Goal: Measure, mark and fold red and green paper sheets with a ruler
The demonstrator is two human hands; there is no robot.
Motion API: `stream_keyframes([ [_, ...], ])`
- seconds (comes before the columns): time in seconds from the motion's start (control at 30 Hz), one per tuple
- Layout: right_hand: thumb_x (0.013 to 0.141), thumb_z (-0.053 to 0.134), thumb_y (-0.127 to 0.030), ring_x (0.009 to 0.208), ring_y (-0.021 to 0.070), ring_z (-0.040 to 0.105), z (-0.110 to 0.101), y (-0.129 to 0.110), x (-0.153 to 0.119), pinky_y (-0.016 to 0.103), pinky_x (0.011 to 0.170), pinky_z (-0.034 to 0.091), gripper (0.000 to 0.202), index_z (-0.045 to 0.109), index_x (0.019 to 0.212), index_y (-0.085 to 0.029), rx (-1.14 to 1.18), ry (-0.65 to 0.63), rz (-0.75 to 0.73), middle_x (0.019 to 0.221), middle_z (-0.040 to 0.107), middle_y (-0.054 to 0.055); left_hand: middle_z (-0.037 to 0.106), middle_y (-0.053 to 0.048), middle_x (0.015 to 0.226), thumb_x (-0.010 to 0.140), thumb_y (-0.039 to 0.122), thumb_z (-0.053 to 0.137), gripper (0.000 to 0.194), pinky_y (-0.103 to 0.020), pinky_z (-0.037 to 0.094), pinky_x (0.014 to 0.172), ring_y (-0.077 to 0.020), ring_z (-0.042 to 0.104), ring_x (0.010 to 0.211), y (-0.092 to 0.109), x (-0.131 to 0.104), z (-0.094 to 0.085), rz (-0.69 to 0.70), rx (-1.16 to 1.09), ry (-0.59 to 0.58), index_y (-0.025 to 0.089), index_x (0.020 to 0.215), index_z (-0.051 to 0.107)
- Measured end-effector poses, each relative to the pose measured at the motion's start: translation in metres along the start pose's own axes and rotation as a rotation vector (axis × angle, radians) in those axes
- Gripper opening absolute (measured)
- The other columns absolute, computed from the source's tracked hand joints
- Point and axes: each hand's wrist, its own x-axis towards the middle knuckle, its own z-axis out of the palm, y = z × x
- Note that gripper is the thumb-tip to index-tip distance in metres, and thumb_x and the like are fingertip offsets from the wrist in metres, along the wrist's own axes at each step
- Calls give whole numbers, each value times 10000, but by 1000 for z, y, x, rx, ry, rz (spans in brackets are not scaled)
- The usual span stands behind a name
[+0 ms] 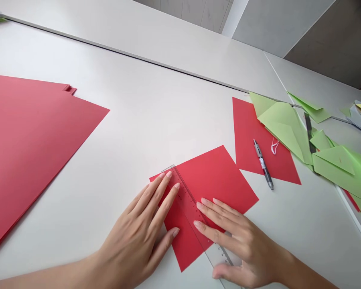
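Note:
A red paper sheet (219, 172) lies on the white table at the lower middle, with a clear ruler (188, 200) laid slantwise across it. My left hand (144, 228) has its fingers spread, the fingertips resting on the ruler's upper end and the sheet's left part. Farther down the ruler, my right hand (240, 241) lies with fingers apart, the fingertips on the ruler and the paper. The ruler's lower end runs past the sheet's edge and is partly under my right hand. Neither hand is wrapped round anything.
Large red sheets (33, 148) lie at the left. A grey pen (263, 164) and a small white loop (274, 146) rest on another red sheet (245, 132) at the right. Green folded papers (285, 124) are heaped beyond it. A seam (123, 53) crosses the table.

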Motion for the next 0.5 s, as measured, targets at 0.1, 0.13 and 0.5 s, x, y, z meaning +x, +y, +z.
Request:
stream_keyframes([
  [0.1, 908, 619, -396, 1498, 264, 269, -6, 11, -1, 499, 1188, 337, 604, 507, 1434, -120, 74, -39, 3, 1556, 407, 143, 292, -186, 1589, 990, 452, 392, 698, -385, 207, 1191, -329, 191, 1504, 3, -1, 0, -3, 25, 2, 16, 1521, 270],
  [0.13, 910, 618, -372, 1494, 253, 283, -7, 13, 0, 498, 1188, 337, 580, 515, 1429, -134, 90, -37, 3, 1549, 422, 132, 307, -188, 1582, 986, 460, 401, 703, -391, 219, 1184, -337, 209, 1497, 4, -2, 1, -6, 32, 1, 20, 1520, 279],
  [0.5, 1002, 511, -289, 1450, 286, 378, 8, -17, -5, 465, 1081, 493, 429, 560, 1378, -89, -86, 148, 85, 1456, 543, 142, 309, -258, 1553, 994, 428, 388, 637, -430, 322, 1093, -391, 325, 1432, 12, -4, 5, -59, 82, 31, 47, 1502, 334],
])
